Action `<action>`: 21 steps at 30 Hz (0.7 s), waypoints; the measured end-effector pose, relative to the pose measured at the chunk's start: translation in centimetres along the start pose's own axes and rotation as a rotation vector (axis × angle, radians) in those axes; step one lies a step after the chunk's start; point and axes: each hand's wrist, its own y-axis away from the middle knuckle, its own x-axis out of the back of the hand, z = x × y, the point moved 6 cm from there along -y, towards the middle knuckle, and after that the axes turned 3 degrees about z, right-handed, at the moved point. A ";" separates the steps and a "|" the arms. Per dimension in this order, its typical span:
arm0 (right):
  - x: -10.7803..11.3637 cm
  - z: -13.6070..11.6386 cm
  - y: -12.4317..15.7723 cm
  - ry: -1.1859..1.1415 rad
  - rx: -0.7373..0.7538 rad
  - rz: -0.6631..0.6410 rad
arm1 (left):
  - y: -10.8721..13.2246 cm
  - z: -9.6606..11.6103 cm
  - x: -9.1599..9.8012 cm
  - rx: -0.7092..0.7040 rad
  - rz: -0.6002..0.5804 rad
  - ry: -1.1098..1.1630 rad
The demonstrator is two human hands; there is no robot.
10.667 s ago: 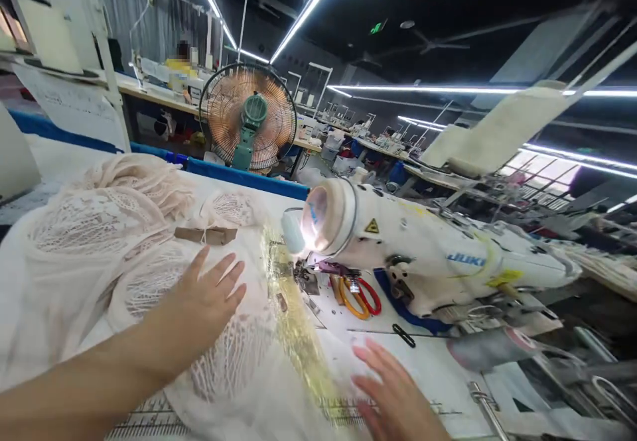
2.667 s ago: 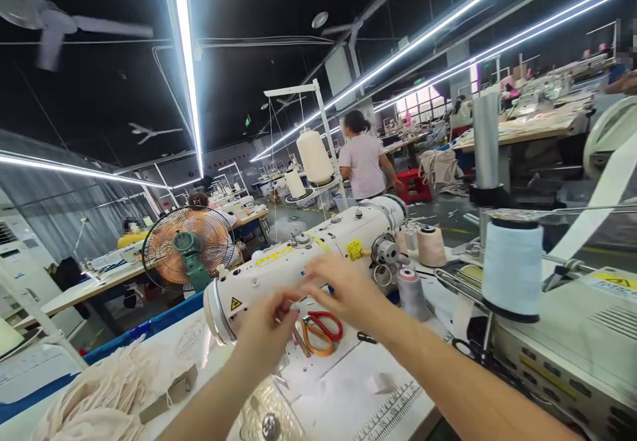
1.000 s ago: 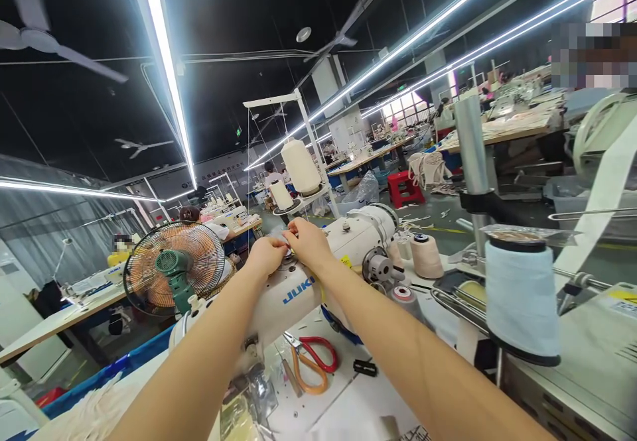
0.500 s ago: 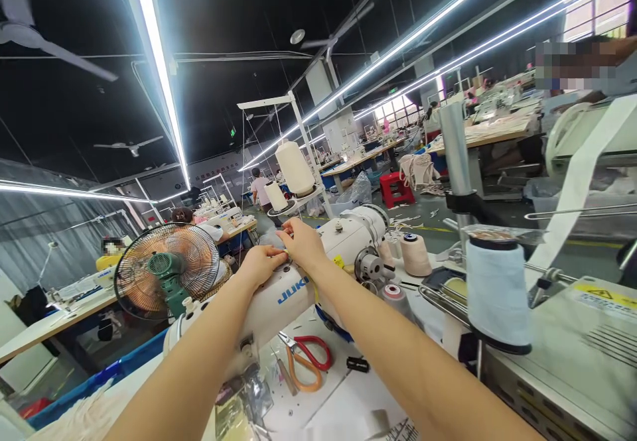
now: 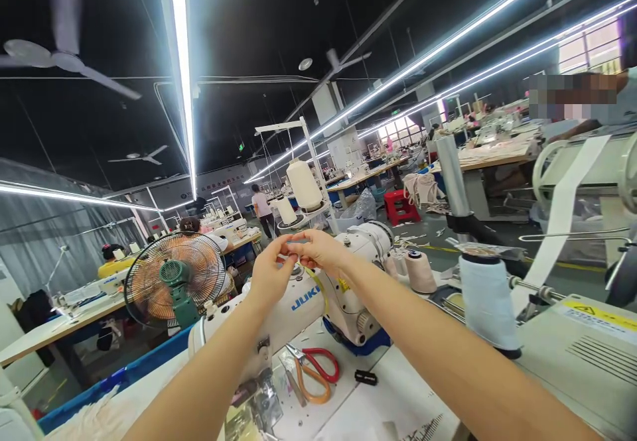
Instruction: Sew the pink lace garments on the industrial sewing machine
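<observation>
Both of my hands meet over the white sewing machine (image 5: 279, 321) lettered JUKI, their fingertips pinched together. My left hand (image 5: 271, 272) is closed, thumb against fingers. My right hand (image 5: 323, 253) is closed too and touches the left at the fingertips. Whatever is between them is too small to make out. Behind the hands, a large cream thread cone (image 5: 303, 184) and a smaller cone (image 5: 285, 210) stand on a white thread stand (image 5: 318, 162). Scissors (image 5: 318, 394) with one red and one orange handle lie on the table below the machine.
A small black object (image 5: 365, 377) lies right of the scissors. A green-motored fan (image 5: 174, 275) stands at left. To the right are a beige thread cone (image 5: 421, 272), a pale blue spool (image 5: 488, 302) and a white strip (image 5: 562, 202) on a roller. A person (image 5: 261, 205) stands far back.
My hands have lifted from the top of the machine and come together at the fingertips. The view has shifted, so the surroundings sit slightly lower in it.
</observation>
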 end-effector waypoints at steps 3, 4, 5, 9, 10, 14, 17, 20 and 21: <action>0.2 0.3 -0.1 0.092 0.001 -0.079 | 0.2 -0.9 -0.1 -0.022 -0.060 -0.064; 0.5 0.5 -0.1 0.143 0.003 -0.103 | 0.3 -1.4 -0.1 -0.032 -0.092 -0.101; 0.8 0.7 -0.2 0.200 0.006 -0.125 | 0.5 -1.8 -0.1 -0.044 -0.127 -0.144; 1.8 1.7 -0.5 0.423 -0.001 -0.187 | 1.2 -2.8 -0.4 -0.085 -0.266 -0.331; 1.8 1.9 -0.6 0.475 -0.009 -0.197 | 1.4 -2.9 -0.6 -0.089 -0.291 -0.374; 1.1 2.4 -1.1 0.656 -0.047 -0.209 | 1.7 -3.0 -1.4 -0.089 -0.359 -0.498; 0.4 3.0 -1.7 0.740 -0.067 -0.213 | 1.7 -3.1 -1.9 -0.085 -0.401 -0.543; 0.0 3.7 -2.7 0.781 -0.087 -0.217 | 1.7 -3.3 -2.1 -0.080 -0.432 -0.565; -0.1 3.9 -3.1 0.789 -0.094 -0.216 | 1.8 -3.3 -2.1 -0.077 -0.438 -0.569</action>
